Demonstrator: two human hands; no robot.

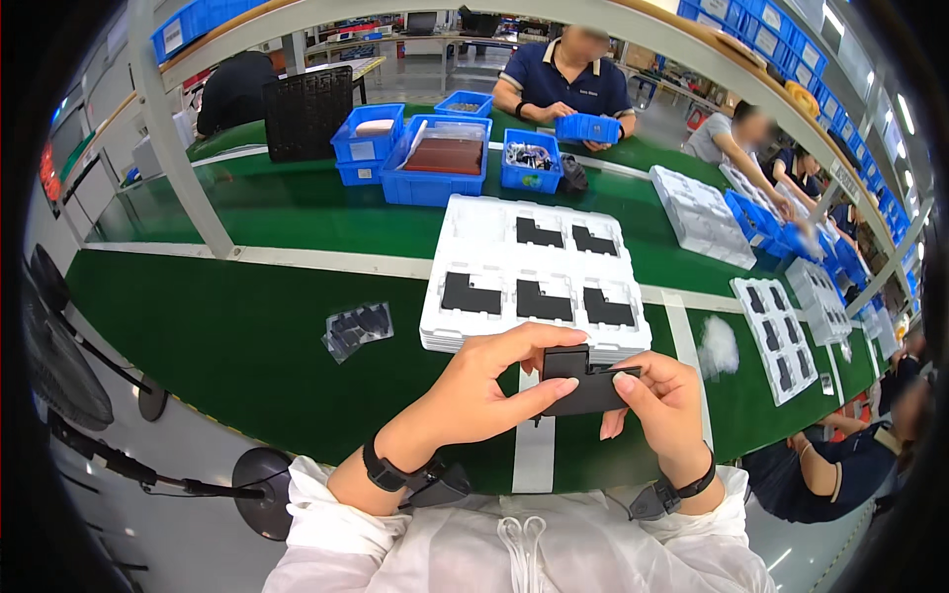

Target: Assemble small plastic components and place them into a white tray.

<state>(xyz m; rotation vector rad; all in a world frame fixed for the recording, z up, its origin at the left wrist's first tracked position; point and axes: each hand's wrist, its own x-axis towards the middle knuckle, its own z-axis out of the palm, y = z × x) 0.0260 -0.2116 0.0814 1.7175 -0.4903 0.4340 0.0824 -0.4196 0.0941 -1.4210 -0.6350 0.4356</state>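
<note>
The left hand (494,383) and right hand (660,397) pinch opposite ends of a black L-shaped part (585,397) (notch upward), held over the tabletop (237,341) near the white tray stack (476,229). The step seems to be handling or inspecting, though its far side is hidden; the next move calls for a level grip.

Factory assembly workshop, with several people (588,84) working along a long green tabletop (227,336) carrying blue bins (433,190) and stacked white trays (473,225).
</note>
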